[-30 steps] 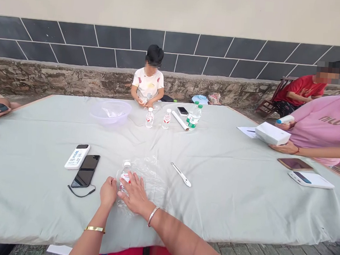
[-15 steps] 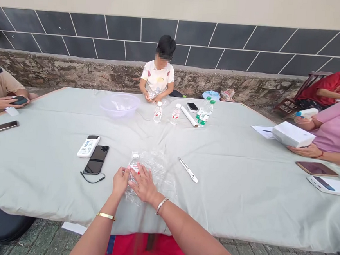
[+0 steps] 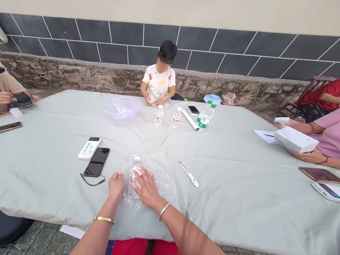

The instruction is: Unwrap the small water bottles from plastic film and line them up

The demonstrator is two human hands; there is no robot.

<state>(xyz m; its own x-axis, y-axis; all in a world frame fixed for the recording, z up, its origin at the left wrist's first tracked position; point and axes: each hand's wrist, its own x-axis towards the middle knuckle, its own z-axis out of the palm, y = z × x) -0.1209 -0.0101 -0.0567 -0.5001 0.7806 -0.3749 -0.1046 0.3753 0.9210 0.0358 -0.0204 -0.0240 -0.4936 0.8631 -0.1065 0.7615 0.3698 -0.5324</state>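
A small clear water bottle (image 3: 136, 171) with a white cap and a red-and-white label lies on a crumpled sheet of clear plastic film (image 3: 161, 178) on the cloth. Across the bottle's right side rests my right hand (image 3: 147, 188), palm down with its fingers stretched and spread. My left hand (image 3: 116, 184) is closed in a pinch just left of the bottle, on the film's left edge. A white utility knife (image 3: 188, 174) lies to the right of the film.
Left of my hands are a black phone (image 3: 96, 162) and a white power bank (image 3: 89, 148). Farther back stand a purple basin (image 3: 121, 110), small bottles (image 3: 158, 115), green-capped bottles (image 3: 207, 118) and a white roll (image 3: 190, 120). People sit around the table; one holds a white box (image 3: 296, 139).
My left hand has moved left, off the bottle, drawing the film's edge out. My right hand stays on the bottle. The view has tilted up slightly.
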